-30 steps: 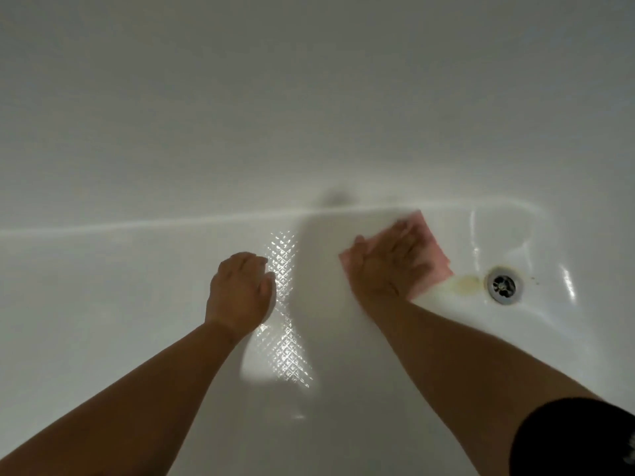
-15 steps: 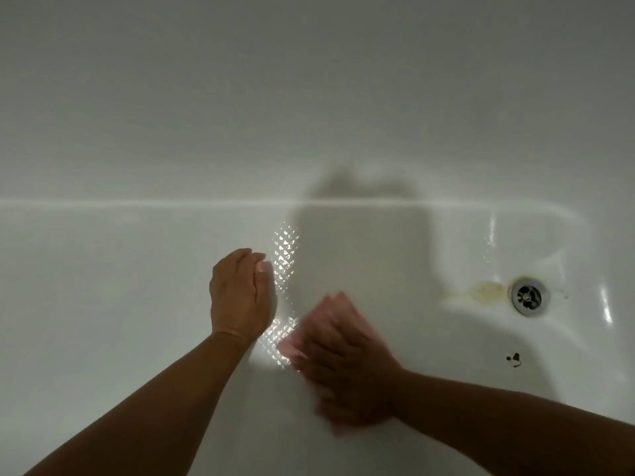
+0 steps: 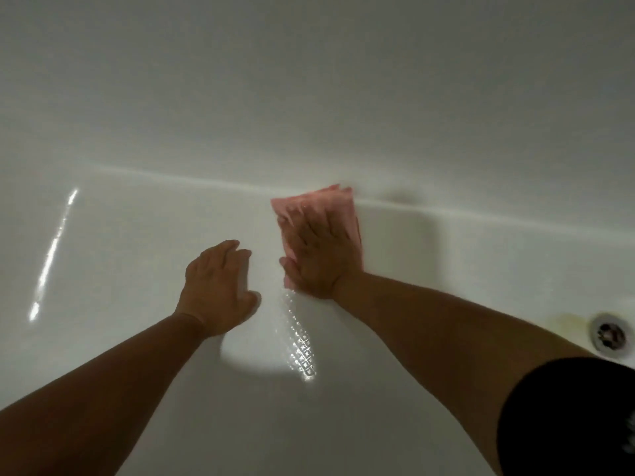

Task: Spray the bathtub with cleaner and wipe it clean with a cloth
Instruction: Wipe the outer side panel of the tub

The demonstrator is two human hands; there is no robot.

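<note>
The view looks down into a white bathtub (image 3: 137, 235), with both bare forearms reaching forward over its floor. The right hand (image 3: 319, 259) lies flat, palm down, on a pink cloth (image 3: 330, 204), its fingers straight and spread, pressing the cloth against the tub rather than gripping it. The cloth sits on the far part of the tub floor, and its top edge reaches the pale line (image 3: 481, 214) where the floor curves up into the far wall. Its far corners look slightly blurred. Pink shows beyond the fingertips, along the right side of the hand and in a thin strip beside the thumb.

The left hand (image 3: 216, 290) is just beside the right one, nearer the camera and apart from the cloth. It rests palm down on the tub floor with its fingers loosely bent, and it holds nothing.

At the right edge is the round metal drain (image 3: 610, 334), with a yellowish stain (image 3: 567, 322) just to its left. A black sleeve (image 3: 567, 417) covers the right upper arm in the lower right corner. A diamond-patterned glint of light (image 3: 300, 352) lies on the tub floor between the two forearms, and a thin bright streak (image 3: 51, 252) runs down the floor far to the left.
</note>
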